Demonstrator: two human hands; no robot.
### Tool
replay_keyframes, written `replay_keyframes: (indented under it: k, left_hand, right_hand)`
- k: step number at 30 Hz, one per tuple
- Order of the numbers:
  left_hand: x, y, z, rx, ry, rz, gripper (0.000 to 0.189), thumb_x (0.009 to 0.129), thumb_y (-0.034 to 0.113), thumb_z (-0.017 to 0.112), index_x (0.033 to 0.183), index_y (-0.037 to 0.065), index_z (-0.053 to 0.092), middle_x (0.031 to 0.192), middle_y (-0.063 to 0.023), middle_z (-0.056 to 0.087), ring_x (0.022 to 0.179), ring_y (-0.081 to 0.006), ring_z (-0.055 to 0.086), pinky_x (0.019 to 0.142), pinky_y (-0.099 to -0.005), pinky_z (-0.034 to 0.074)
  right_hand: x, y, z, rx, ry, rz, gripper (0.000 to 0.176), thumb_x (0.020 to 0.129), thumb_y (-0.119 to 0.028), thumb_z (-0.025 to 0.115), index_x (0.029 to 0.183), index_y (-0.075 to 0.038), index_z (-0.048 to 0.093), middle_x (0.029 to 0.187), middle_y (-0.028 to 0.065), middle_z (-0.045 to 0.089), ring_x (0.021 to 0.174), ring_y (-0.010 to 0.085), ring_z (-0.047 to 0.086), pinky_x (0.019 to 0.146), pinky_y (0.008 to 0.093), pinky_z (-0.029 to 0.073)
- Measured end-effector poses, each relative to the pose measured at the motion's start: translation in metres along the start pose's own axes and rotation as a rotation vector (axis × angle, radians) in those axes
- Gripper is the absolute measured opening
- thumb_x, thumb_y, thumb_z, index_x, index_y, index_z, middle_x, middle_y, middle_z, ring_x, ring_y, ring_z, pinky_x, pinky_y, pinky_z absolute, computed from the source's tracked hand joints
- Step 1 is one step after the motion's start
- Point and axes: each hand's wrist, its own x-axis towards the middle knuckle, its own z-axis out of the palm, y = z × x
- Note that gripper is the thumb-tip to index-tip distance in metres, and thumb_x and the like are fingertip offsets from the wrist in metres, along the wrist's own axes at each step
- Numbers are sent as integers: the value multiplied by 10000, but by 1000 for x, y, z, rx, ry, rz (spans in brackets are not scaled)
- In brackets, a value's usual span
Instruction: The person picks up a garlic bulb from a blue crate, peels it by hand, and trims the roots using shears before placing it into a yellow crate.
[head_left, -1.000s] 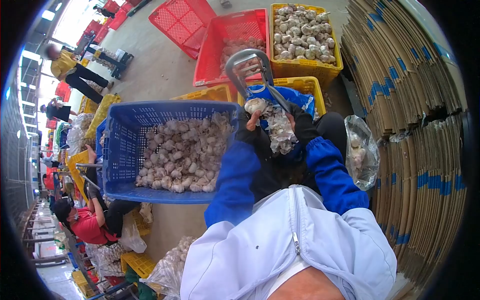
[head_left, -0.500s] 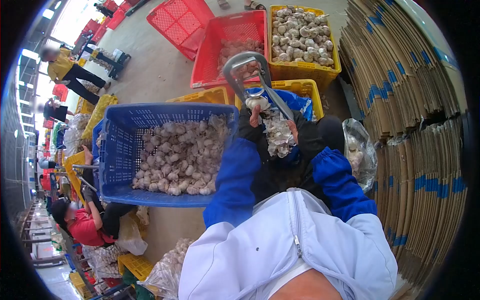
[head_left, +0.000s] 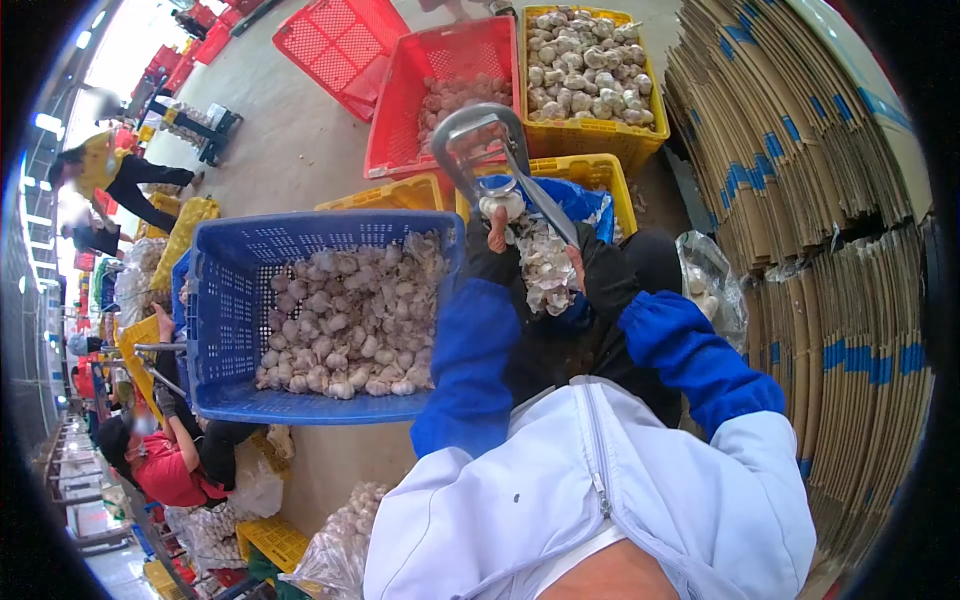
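Observation:
My left hand (head_left: 497, 232) holds a white garlic bulb (head_left: 502, 205) at the round head of a metal cutting tool (head_left: 485, 135). The fingers of my right hand (head_left: 576, 268) are wrapped at the lower end of the tool's long handle, partly hidden by the dark sleeve. Garlic skins and scraps (head_left: 546, 270) lie heaped between my hands, below the tool. Left of my hands stands a blue crate (head_left: 325, 405) with many garlic bulbs (head_left: 335, 325) inside.
Ahead stand a red crate (head_left: 385, 120) and a yellow crate (head_left: 590, 130), both with garlic. Flattened cardboard (head_left: 830, 330) is stacked at the right, beside a clear bag (head_left: 735, 300). A co-worker in red (head_left: 165, 468) sits at the lower left; another in yellow (head_left: 100, 165) stands behind.
The crates and tool appear slightly further left as the view shifts. My left hand stays at the bulb, its thumb now more upright. The co-worker in yellow has bent forward.

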Motion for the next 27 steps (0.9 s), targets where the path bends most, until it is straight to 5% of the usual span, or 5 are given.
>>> replay_keyframes:
  k: [11,17,20,24,27]
  left_hand:
    - [-25,62,25,-599,-203,-339,341,881,280,464,1128,45,466,1035,-71,556,901,-189,557,736,-306,463]
    - [-54,37,-7,-318,-90,-158,418,884,328,433,1176,29,430,1070,-89,536,940,-194,536,802,-318,434]
    - [-47,-12,-46,-368,2,-113,467,900,377,365,1193,17,418,1070,-102,530,957,-191,524,815,-333,424]
    - [-67,27,-3,-261,-19,-127,461,898,377,365,1180,18,424,1053,-100,531,941,-189,525,805,-328,424]
    - [-81,56,19,-187,-49,-127,456,897,377,365,1171,19,429,1041,-98,531,928,-188,525,798,-325,423]
  right_hand:
    - [16,39,50,148,4,-55,266,821,-226,511,1018,-48,510,794,202,577,720,382,559,615,443,444]
    - [23,20,30,6,-215,145,321,836,-240,500,1072,-23,504,900,188,581,824,353,561,729,394,450]
    - [20,-7,12,30,302,-238,340,854,-244,485,1117,-28,481,1029,165,551,943,283,534,814,353,418]
    - [20,-82,18,1417,-128,136,216,820,-182,552,973,-31,532,919,70,543,835,168,537,727,314,457]
    - [14,-145,-24,1635,-3,785,204,848,-239,518,862,-38,543,783,55,545,718,126,544,604,235,458]
